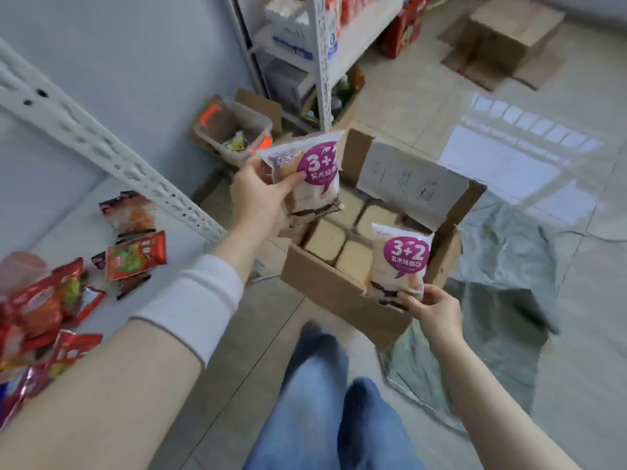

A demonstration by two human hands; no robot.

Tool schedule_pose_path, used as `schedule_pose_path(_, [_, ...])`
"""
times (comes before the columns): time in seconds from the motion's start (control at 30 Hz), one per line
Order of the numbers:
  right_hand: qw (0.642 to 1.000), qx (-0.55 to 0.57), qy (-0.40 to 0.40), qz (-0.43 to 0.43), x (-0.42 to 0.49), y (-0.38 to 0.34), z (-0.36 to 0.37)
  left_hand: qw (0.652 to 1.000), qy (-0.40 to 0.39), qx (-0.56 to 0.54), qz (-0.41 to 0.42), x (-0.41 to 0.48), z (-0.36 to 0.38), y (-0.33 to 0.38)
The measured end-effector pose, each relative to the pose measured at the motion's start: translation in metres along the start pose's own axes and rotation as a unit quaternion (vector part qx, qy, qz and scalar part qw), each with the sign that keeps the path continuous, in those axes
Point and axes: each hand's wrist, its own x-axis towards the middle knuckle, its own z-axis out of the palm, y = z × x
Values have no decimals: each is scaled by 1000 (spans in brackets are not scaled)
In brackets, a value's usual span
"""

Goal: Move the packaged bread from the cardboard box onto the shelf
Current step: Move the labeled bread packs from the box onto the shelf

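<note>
- Two packets of bread were seen held in the air, each white with a purple "3+2" bubble: one bread packet (310, 179) above the far-left corner of the cardboard box (325, 286), a second bread packet (400, 262) over its near-right corner.
- The left hand (259, 195) was noted pinching the first packet by its left edge, thumb across the front, fingers hidden behind.
- The right hand (432, 312) was noted pinching the second packet's bottom seam between thumb and fingertips.
- More bread loaves (334, 244) were seen packed inside the open box, which stood on the tiled floor (576, 259).
- The white shelf (84, 205) was recorded at 9 o'clock from the box, with red snack packets (135, 256) scattered on it.
- A clear plastic tub (234, 130) was noted at 11 o'clock, a grey plastic sheet (502, 300) at 3 o'clock.
- A second shelf unit (322, 56) was seen at 12 o'clock.
</note>
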Motion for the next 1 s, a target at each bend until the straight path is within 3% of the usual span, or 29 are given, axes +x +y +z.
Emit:
schedule_pose_path(0.27, [974,-51,-159,-151,-123,-142,54,989,141,-26,29,-49,-255,59])
schedule_pose_path(0.57, [894,-44,-323,-308,-251,-284,248,967,256,-2,10,-80,-517,13])
schedule_pose_path(0.77, [861,-68,-357,-357,-280,-368,365,960,279,-21,-5,-41,-595,-21])
schedule_pose_path(1.0, [848,-58,-387,-358,-234,-468,477,952,302,-40,29,82,-646,-30])
